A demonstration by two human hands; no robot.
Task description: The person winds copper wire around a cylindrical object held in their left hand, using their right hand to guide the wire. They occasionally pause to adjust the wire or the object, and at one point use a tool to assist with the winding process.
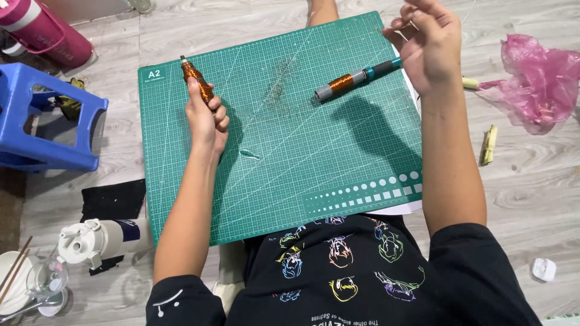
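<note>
Person seated on the floor, green cutting mat (pixel 284 139) across the lap.

Left hand (pixel 206 118) is closed around a small spool wound with copper-coloured wire (pixel 196 77), held upright, its dark tip pointing away from the body, over the mat's left part.

Right hand (pixel 428 45) is raised above the mat's far right corner, fingers pinched together on what looks like a fine strand; the strand itself is too thin to follow.

Second wound piece (pixel 356 79), a grey-and-teal rod with a copper band around its middle, lies flat on the mat just left of the right hand.

Progress, as judged: both pieces already carry dense copper winding, so winding looks well along; whether either is finished I cannot tell.

Surroundings: blue plastic stool (pixel 45 115) at left, pink plastic bag (pixel 538 78) at right, white bottle (pixel 99 240) near the left elbow.
</note>
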